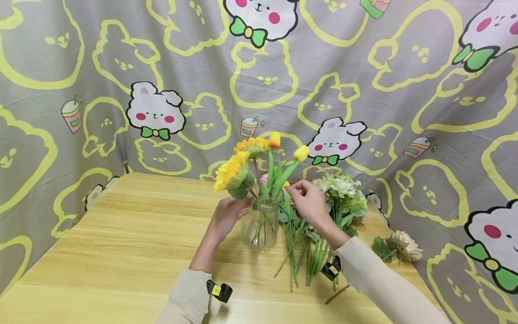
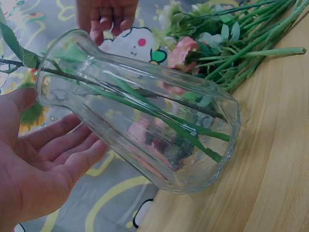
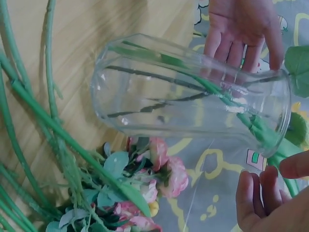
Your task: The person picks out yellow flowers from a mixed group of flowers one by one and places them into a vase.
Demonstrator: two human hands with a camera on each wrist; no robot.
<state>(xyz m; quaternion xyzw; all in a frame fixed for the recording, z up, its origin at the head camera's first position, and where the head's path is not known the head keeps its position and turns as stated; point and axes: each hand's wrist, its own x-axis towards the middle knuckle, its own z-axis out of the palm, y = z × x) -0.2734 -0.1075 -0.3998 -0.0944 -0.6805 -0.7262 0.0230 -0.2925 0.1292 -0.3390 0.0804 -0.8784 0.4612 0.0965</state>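
A clear glass vase [image 1: 261, 229] stands upright on the table, with green and brown stems [image 2: 159, 111] inside it. Above its mouth rise two yellow sunflowers [image 1: 232, 171], an orange tulip [image 1: 274, 139] and a yellow tulip [image 1: 301, 153]. My left hand [image 2: 53, 159] is beside the vase's neck, palm toward the glass and fingers extended along it. On the other side, my right hand [image 1: 309, 202] hovers by the tulip leaves [image 1: 279, 177] near the rim. Its fingers [image 3: 248, 193] are loosely bent, thumb apart, with nothing visible between them.
Right of the vase lies a bunch of artificial flowers, with white-green blooms [image 1: 344, 186], pink blooms [image 3: 169, 174] and long green stems [image 1: 315, 261] pointing toward me. A beige flower [image 1: 404, 245] lies at the table's right edge. Behind hangs a patterned curtain [image 1: 202, 67].
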